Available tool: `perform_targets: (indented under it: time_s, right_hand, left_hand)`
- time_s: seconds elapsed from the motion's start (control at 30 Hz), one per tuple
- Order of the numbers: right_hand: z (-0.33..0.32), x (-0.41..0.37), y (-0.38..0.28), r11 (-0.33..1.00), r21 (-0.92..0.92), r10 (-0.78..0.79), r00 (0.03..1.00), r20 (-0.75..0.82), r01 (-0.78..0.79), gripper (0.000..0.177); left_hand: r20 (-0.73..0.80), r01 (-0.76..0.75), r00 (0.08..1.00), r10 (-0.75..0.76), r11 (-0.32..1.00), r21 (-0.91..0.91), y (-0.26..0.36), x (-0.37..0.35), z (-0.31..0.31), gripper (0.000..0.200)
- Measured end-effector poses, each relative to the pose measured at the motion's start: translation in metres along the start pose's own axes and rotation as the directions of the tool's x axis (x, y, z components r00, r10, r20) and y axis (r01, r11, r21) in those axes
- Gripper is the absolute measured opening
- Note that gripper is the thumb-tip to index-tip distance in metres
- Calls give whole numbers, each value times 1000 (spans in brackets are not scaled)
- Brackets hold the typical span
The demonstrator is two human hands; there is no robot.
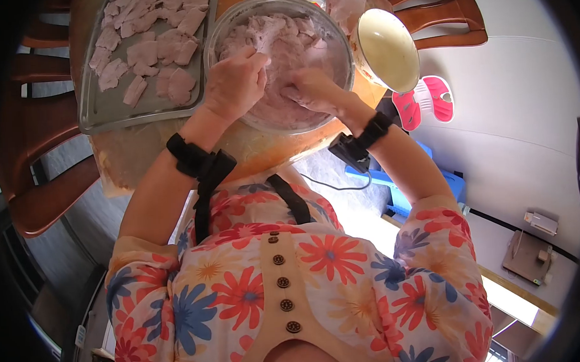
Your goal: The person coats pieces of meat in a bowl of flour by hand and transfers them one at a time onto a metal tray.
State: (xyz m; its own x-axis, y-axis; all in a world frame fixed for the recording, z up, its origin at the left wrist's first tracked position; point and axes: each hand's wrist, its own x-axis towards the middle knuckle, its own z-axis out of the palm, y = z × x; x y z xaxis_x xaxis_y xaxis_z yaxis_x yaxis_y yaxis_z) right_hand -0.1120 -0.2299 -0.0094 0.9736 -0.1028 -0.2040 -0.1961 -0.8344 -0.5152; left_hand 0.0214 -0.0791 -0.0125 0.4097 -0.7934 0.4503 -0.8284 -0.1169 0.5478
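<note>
A large clear bowl (210, 67) holds a heap of pale pink pieces, seemingly meat slices (291, 37), thickly coated in white powder. Above its left side, my left hand (237, 84) is closed, with thumb and fingertips pinched together next to the heap. Lower in the bowl, on its right side, is my right hand (317, 90), its fingers curled into the powdery contents. What either hand grips cannot be made out. Left of the bowl, a metal tray (118, 110) carries many similar flat, powdered slices (142, 53), laid out singly and overlapping.
A cream enamel basin (387, 50) leans tilted at the bowl's right. Plastic bags (346, 7) lie behind. Wooden chairs (45, 126) flank the table (257, 150). A red-and-white item (424, 103) and a blue object (399, 190) are on the right.
</note>
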Motion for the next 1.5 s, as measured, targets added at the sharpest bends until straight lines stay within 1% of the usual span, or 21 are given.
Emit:
perform_targets:
  time_s: [0.1,0.3,0.37,0.4,0.47,0.6,0.63,0.67,0.7,0.77,0.8,0.87,0.9,0.97,1.0,1.07,1.2,1.3,1.4,1.47,1.5]
  right_hand:
    - [6,2,-3,995,-10,96,995,24,-96,19]
    - [-2,-1,-9,990,-86,-111,994,-13,110,18]
    - [-3,-11,-22,990,-38,134,989,-61,-137,19]
    - [0,-13,-26,989,-40,137,988,-64,-140,19]
    - [1,-6,-31,937,-241,249,967,-53,-254,21]
    - [-15,-7,-23,975,-177,110,986,-123,-131,25]
    - [-22,-9,-24,944,195,272,962,4,-267,26]
    - [-27,-10,-28,753,518,370,912,179,-407,28]
    - [-23,-11,-20,751,519,371,911,179,-408,28]
    - [-12,-9,-5,982,80,170,985,4,-169,29]
    - [-10,-9,-4,982,83,173,985,2,-172,29]
    - [-7,-8,-8,990,-64,118,980,-162,-129,28]
    - [-7,-6,-12,989,-60,123,980,-158,-134,28]
    - [-5,2,-19,980,127,144,985,91,-155,26]
    - [2,6,-17,979,131,146,985,94,-157,26]
    - [16,17,-17,1000,20,1,1000,-1,-1,25]
    - [26,22,-16,996,28,88,996,32,-89,23]
    - [28,27,-10,994,-107,-2,1000,-1,2,23]
    - [7,16,-22,1000,9,20,999,30,-20,22]
    - [-5,6,-29,990,72,132,986,-102,-125,21]
    - [-3,6,-26,990,69,131,986,-99,-124,21]
  left_hand:
    - [-13,-11,1000,10,999,-49,2,0,1,11]
    - [0,25,1000,-25,999,32,1,-2,-2,11]
    - [29,31,999,-32,999,29,1,-3,0,13]
    - [28,27,999,-28,999,26,3,-5,1,13]
    - [28,59,998,-60,997,52,3,-1,0,12]
    - [34,40,999,-42,998,55,2,-1,0,11]
    - [19,33,999,-34,999,42,1,-1,2,11]
    - [5,26,1000,-26,999,30,1,-1,2,10]
    - [7,25,1000,-26,999,29,1,-2,2,10]
    - [15,14,1000,-15,999,46,1,-1,1,10]
    - [19,11,1000,-12,999,46,1,0,1,10]
    - [26,10,1000,-11,999,53,1,-1,1,10]
    - [32,11,999,-13,999,50,1,-1,1,10]
    - [-4,13,1000,-13,1000,-20,1,0,2,11]
    - [1,16,1000,-16,1000,-20,1,0,2,11]
    - [-7,18,1000,-18,1000,-23,0,-1,3,11]
    - [-4,24,1000,-24,1000,17,1,-1,6,10]
    - [-9,28,1000,-28,999,29,1,-1,2,10]
    - [-7,33,999,-33,999,36,0,0,-1,10]
    - [4,54,999,-54,998,18,2,-2,-1,9]
    - [2,57,998,-57,998,16,2,-3,0,9]
